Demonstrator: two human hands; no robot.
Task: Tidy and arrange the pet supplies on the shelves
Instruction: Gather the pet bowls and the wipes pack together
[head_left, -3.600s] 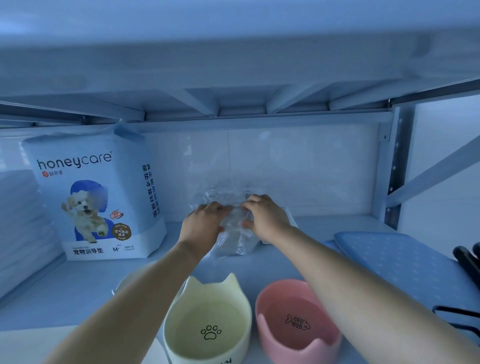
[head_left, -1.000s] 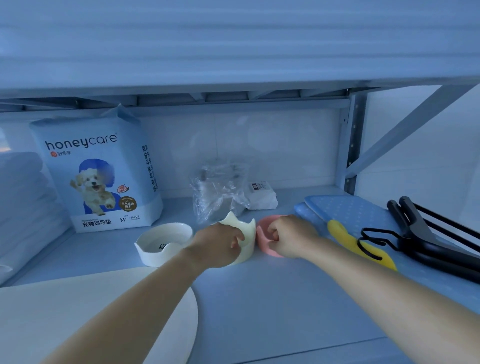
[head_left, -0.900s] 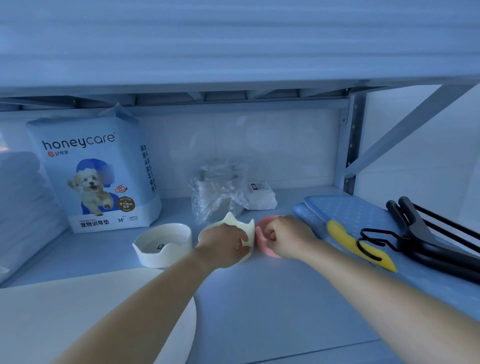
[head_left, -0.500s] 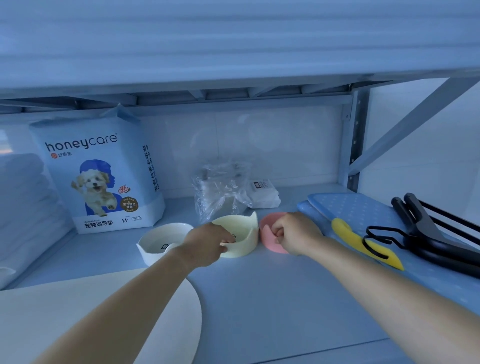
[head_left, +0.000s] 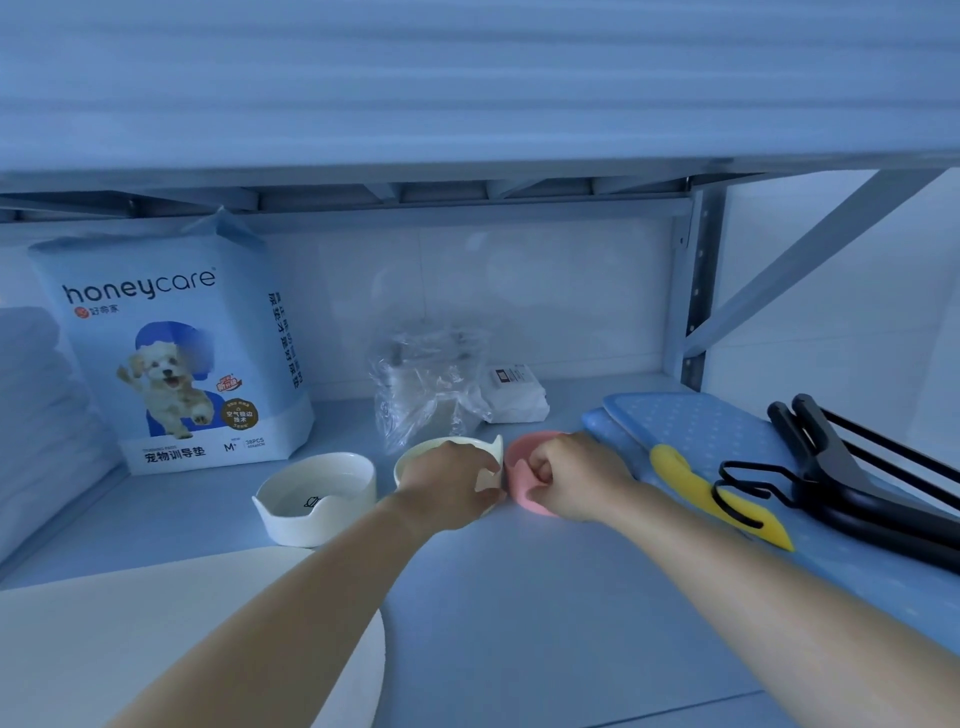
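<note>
The person holds two pet bowls on the shelf (head_left: 519, 597), one in each hand. The left hand (head_left: 447, 483) lies over the near side of the cream bowl (head_left: 447, 444); its fingers are bent over the rim and the thumb is on the outer wall, so it grips this bowl at the edge. The cream bowl stands upright on the shelf, and one of its ear-shaped points shows beside the hand. Directly to the right of the cream bowl, and touching it or almost touching it, stands the pink bowl (head_left: 519, 460). The right hand (head_left: 576, 478) is closed tightly on the near rim of it, with the fingers curled inside and the thumb outside. To the left of the cream bowl, a little apart, is a white bowl (head_left: 317, 499), which no hand touches. Behind the cream bowl lies a crumpled clear plastic bag (head_left: 426, 384), and behind and to the right a small white packet (head_left: 517, 395). Far to the left and behind the cream bowl the honeycare bag (head_left: 171, 358) stands upright against the back wall. Well to the right of the cream bowl, beyond the pink bowl, lies a blue mat (head_left: 696, 426), and on it a yellow tool (head_left: 717, 499) and a black tool (head_left: 857, 488).
</note>
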